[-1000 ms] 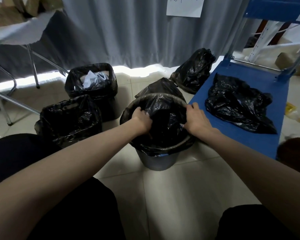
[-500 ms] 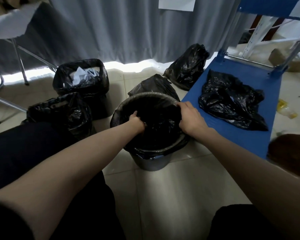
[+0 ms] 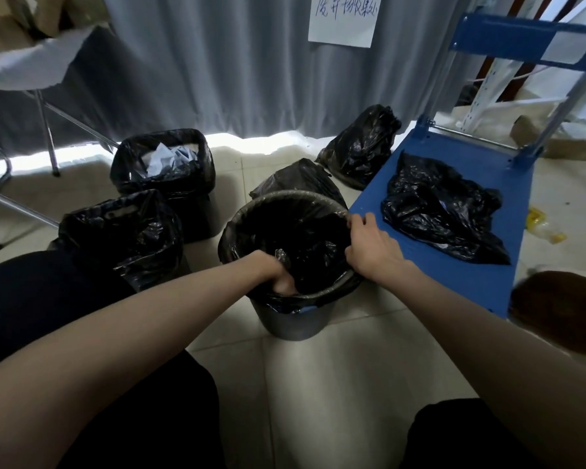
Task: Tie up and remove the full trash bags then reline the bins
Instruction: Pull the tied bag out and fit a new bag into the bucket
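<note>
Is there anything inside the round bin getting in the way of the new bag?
Nothing visible does. The round bin holds only the liner. The left hand is down inside it, and the right hand rests at the rim.

You are wearing black trousers (image 3: 48, 299), the dark cloth covering both of your legs at the lower left and lower right of the view. Your forearms are showing bare from the frame's edge down to the wrists, with no sleeve in sight. Your hands (image 3: 369, 248) are wearing no gloves, rings or watch.
</note>
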`<state>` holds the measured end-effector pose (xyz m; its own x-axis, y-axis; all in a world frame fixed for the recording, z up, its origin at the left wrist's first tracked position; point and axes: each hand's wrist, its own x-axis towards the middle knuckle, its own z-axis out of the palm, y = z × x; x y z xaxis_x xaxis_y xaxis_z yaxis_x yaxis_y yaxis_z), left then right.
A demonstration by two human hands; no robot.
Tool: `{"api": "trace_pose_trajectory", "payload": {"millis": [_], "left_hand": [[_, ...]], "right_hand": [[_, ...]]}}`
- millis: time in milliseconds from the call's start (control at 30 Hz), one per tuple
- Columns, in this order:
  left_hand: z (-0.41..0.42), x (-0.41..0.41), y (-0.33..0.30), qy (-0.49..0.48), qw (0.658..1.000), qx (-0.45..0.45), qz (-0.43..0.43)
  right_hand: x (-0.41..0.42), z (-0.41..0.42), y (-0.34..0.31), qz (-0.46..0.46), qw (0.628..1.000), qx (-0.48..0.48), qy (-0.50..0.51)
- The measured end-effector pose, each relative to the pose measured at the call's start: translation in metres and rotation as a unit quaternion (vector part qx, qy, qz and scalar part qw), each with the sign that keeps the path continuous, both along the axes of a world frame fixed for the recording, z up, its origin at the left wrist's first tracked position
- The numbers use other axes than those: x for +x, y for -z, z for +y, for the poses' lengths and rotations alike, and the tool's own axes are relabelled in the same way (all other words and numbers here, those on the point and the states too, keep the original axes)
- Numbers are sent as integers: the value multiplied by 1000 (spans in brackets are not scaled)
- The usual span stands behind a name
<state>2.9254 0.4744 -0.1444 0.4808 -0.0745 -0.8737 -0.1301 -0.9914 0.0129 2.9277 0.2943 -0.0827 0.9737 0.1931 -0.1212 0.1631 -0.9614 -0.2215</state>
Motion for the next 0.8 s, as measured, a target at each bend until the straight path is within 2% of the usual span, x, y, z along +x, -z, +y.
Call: {"api": "trace_pose_trajectory", "payload": {"millis": [67,200,333,400,467,600,800], "left_hand": [[1,-6,-5,13,999,-7,-46],[5,-6,-37,24,972,-57,-227],[23,-6,-69,68,904,-22,-421],[33,-13,-73,57,879,-2,-474],[45,-20,-71,22,876,31,-482],[71,-35,-67,-38,891,81,-446],[111,-47,-65,-114,895,96,-421]], "right_hand": [[0,-2,-1,8,1000,14,4],[2,-5,-2,18,998,52,13],[7,-9,0,31,995,88,32],[8,-7,0,23,995,89,39],[8,0,0,19,995,91,44],[9,20,-2,52,986,154,33],[13,61,-7,126,973,193,-31]]}}
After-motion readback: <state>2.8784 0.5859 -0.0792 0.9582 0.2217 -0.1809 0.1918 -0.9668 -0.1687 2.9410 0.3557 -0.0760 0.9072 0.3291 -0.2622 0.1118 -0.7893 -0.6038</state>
